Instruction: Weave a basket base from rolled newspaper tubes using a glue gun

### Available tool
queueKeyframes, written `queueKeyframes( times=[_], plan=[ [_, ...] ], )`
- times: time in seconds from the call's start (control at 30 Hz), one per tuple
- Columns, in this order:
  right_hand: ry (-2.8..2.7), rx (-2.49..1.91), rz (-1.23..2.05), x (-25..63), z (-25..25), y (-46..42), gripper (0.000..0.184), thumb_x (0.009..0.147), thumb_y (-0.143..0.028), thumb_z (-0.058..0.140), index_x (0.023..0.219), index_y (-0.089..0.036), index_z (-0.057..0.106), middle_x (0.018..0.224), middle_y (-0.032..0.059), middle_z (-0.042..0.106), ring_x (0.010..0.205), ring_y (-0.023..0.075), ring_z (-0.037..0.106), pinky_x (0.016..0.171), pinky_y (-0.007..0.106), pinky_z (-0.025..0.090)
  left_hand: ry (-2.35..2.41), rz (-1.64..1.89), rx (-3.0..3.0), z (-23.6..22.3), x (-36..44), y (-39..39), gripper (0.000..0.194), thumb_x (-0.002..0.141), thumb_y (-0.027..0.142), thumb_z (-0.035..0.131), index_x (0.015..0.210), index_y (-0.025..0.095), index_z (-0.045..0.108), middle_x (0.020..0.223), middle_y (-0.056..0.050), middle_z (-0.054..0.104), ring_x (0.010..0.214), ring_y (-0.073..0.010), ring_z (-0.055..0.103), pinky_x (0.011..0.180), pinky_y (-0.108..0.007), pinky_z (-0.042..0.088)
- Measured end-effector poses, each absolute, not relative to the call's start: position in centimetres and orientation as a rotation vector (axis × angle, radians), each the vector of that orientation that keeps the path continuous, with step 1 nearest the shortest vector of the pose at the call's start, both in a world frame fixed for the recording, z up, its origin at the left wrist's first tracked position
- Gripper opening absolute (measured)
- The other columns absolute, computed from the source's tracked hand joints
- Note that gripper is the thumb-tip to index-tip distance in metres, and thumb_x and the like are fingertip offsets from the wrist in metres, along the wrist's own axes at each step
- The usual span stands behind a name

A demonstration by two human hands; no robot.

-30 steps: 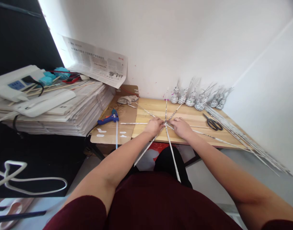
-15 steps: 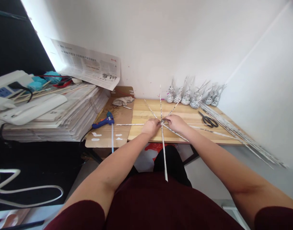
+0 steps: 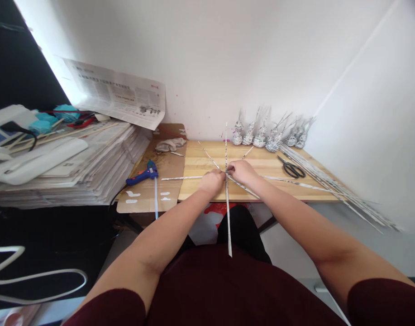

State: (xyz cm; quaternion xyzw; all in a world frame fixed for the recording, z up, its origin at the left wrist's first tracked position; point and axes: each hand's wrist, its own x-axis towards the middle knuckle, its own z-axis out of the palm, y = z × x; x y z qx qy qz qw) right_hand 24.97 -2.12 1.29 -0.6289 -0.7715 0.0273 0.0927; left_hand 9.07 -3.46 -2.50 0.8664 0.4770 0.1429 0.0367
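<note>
Several thin rolled newspaper sticks [image 3: 227, 213] cross in a star on a small wooden table [image 3: 200, 160]. My left hand [image 3: 212, 182] rests closed on the left of the crossing point, pressing the sticks down. My right hand [image 3: 240, 171] pinches the sticks at the crossing, fingers curled together. One long stick runs toward me past the table edge, over my lap. Others fan out to the left, the back and the right.
Black scissors [image 3: 291, 169] and a bundle of spare paper sticks [image 3: 332, 185] lie at the right. Small woven paper figures [image 3: 264, 138] line the wall. A blue glue gun [image 3: 141, 175] sits on brown cardboard [image 3: 149, 194] at left, beside a tall newspaper stack [image 3: 78, 167].
My hands have closed in on the crossing point. The star of sticks has turned, so the long near stick now points almost straight at me. The view has shifted slightly.
</note>
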Motion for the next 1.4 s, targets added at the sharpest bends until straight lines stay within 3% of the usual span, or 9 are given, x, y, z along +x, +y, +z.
queueKeyframes(
  times=[0.7,1.1,1.4],
  plan=[
    [-2.342,-1.787,0.029,24.8,0.8,-2.2,0.02,0.084,-0.017,0.054,0.092,-0.016,0.073,0.093,0.0107,0.07,0.085,0.0198,0.063,0.073,0.026,0.039,1.522,0.273,2.766,-1.6,9.2,-4.2,0.027,0.1,0.024,0.039,0.113,0.019,0.062,0.107,-0.01,0.068,0.103,-0.0212,0.064,0.086,-0.031,0.051],
    [-2.303,-1.778,0.073,25.2,0.7,-2.4,0.019,0.086,-0.018,0.055,0.095,-0.019,0.072,0.097,0.0086,0.072,0.089,0.0196,0.064,0.072,0.026,0.04,1.523,0.166,2.842,-2.2,9.2,-3.6,0.03,0.101,0.027,0.039,0.121,0.026,0.06,0.116,-0.009,0.066,0.105,-0.0197,0.063,0.085,-0.031,0.05],
    [-2.323,-1.764,0.024,25.0,0.5,-3.1,0.024,0.091,-0.02,0.05,0.101,-0.02,0.072,0.102,0.0103,0.071,0.095,0.0216,0.064,0.078,0.028,0.042,1.476,0.178,2.952,-1.9,9.4,-4.0,0.028,0.101,0.024,0.037,0.113,0.019,0.062,0.108,-0.01,0.066,0.103,-0.0226,0.062,0.082,-0.034,0.051]
  ],
)
